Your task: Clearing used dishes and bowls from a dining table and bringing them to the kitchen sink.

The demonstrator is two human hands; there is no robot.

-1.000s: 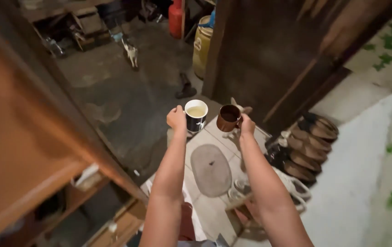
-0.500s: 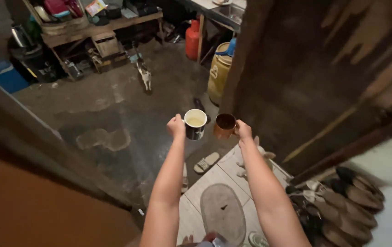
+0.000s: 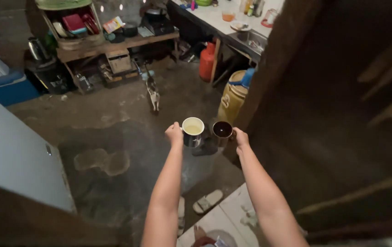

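Two full mugs are being carried at arm's length over the concrete floor (image 3: 113, 137) — a walking step, by the look of it. The left hand (image 3: 175, 135) has its fingers closed on the handle of the white mug (image 3: 192, 131) of pale drink; the right hand (image 3: 240, 138) grips the brown mug (image 3: 222, 131) likewise. Next calls for level wrists, and care past the cat (image 3: 153, 94) ahead.
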